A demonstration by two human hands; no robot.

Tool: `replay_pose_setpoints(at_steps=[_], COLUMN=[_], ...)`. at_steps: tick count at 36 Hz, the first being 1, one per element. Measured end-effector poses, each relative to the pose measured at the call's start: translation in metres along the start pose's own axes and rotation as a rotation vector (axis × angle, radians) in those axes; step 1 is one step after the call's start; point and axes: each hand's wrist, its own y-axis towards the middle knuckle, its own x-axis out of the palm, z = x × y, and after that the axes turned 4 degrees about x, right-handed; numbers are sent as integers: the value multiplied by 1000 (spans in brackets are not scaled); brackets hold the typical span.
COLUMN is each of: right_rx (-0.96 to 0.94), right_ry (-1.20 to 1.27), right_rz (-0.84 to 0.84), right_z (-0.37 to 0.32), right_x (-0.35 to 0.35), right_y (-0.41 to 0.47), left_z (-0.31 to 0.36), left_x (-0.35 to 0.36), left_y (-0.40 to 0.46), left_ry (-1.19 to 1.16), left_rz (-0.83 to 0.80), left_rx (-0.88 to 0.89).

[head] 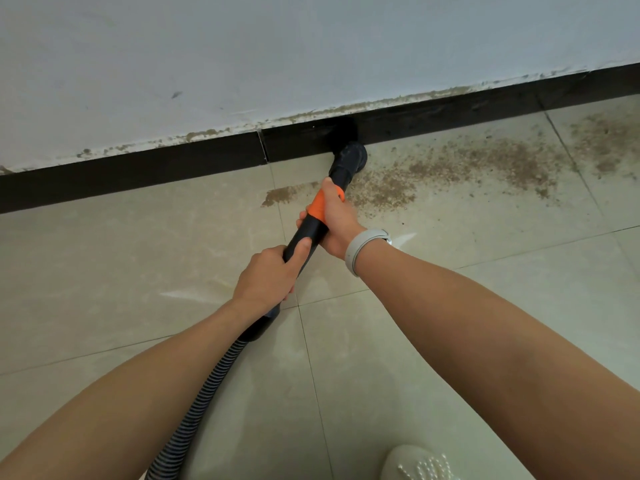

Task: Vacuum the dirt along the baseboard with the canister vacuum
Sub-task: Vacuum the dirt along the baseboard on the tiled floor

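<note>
Nearest the camera: toe of a pale knit shoe [420,462] at the bottom edge, standing on glossy beige floor tiles [398,358] with thin grout lines. A ribbed grey-black hose [204,400] runs up from bottom left; the canister itself is out of view.

Mid-ground: the hose joins a black wand [304,244] with an orange collar [320,204]. The left hand [268,275] grips the wand low down, fingers wrapped round it, thumb along the top. The right hand [334,220] clasps it further up at the orange collar; a pale wristband [363,251] sits on that wrist.

Far: the round dusting brush [346,142] at the wand's tip is pressed against the dark baseboard [138,168], bristles reaching its top edge. Sandy dirt [450,164] is scattered over the tiles to the right of the brush, with a small patch [277,197] just left of the wand. A gritty line also lies along the baseboard's top ledge, under the scuffed white wall [311,46].

Judgement: the vacuuming step is under way, roughly midway; the stretch to the left looks cleaner on the floor, though some grit remains on the ledge there. The next move likely calls for drawing the brush rightward along the baseboard, keeping the bristles in contact, then sweeping the floor scatter.
</note>
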Motion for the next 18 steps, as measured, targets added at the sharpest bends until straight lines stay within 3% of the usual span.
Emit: replay_pose_setpoints(at_steps=[18], right_rx=[-35], right_ry=[65], right_rz=[53], right_z=[-40], right_x=[-43], right_y=[16], left_z=[42], left_x=[20], left_y=[34], left_ry=[95], left_rz=[-111], left_rx=[100])
